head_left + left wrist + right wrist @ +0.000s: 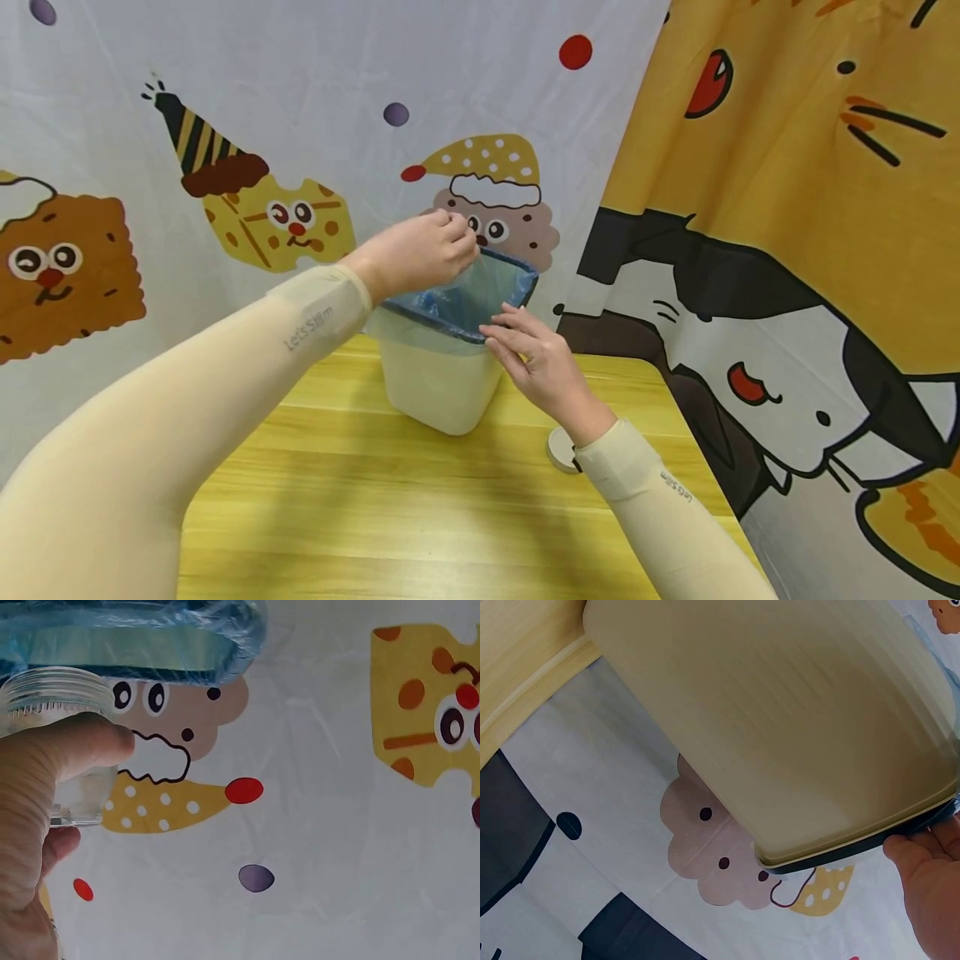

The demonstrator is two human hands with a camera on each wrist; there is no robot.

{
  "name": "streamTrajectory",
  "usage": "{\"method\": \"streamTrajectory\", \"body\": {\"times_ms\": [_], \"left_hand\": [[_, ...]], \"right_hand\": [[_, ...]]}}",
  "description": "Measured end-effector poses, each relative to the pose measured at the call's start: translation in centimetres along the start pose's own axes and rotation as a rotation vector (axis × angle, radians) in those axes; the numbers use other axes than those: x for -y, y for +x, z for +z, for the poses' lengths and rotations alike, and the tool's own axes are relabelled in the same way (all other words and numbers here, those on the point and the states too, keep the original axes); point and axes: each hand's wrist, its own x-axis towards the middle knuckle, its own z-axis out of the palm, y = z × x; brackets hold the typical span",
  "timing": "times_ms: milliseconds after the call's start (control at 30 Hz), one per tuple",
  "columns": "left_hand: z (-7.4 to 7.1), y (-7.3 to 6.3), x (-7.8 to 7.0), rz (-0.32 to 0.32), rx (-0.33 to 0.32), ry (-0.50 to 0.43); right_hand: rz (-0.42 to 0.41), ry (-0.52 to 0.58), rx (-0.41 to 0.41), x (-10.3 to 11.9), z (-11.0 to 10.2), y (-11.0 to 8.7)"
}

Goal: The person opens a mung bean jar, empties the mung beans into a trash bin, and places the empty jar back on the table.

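Observation:
My left hand (423, 254) is raised over a pale trash bin (438, 379), holding a clear jar (60, 691) with a threaded neck. The inverted left wrist view shows the jar mouth-down, its neck close to the bin's opening and its lid off. A blue plastic liner (480, 292) covers the inside of the bin, under a dark rim (431, 320). At the rim's near right corner, my right hand (543, 371) touches the edge with fairly straight fingers, the thumb on the outer side. What the jar contains is hidden by my left hand in the head view.
The bin stands on a yellow wood-grain table (420, 517). A round white lid (559, 450) lies on it beside my right wrist, partly covered. Behind the table hangs a cartoon-printed curtain (300, 75), with a yellow section on the right.

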Motion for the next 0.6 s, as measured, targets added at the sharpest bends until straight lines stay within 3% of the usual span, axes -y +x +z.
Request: {"method": "streamTrajectory", "body": {"times_ms": [133, 333, 467, 600], "left_hand": [[-0.7, -0.1, 0.4, -0.152, 0.053, -0.256], [-1.2, -1.1, 1.0, -0.551, 0.093, -0.796], [-1.0, -3.0, 0.9, -0.865, 0.036, -1.076], [-1.1, -5.2, -0.3, -1.160, -0.097, -1.289]], "right_hand": [[0.007, 0.004, 0.007, 0.1, 0.0, 0.0], [0.022, -0.002, 0.006, 0.2, 0.0, -0.1], [0.021, 0.004, 0.003, 0.1, 0.1, -0.1], [0.021, 0.004, -0.005, 0.0, 0.0, -0.1]]}}
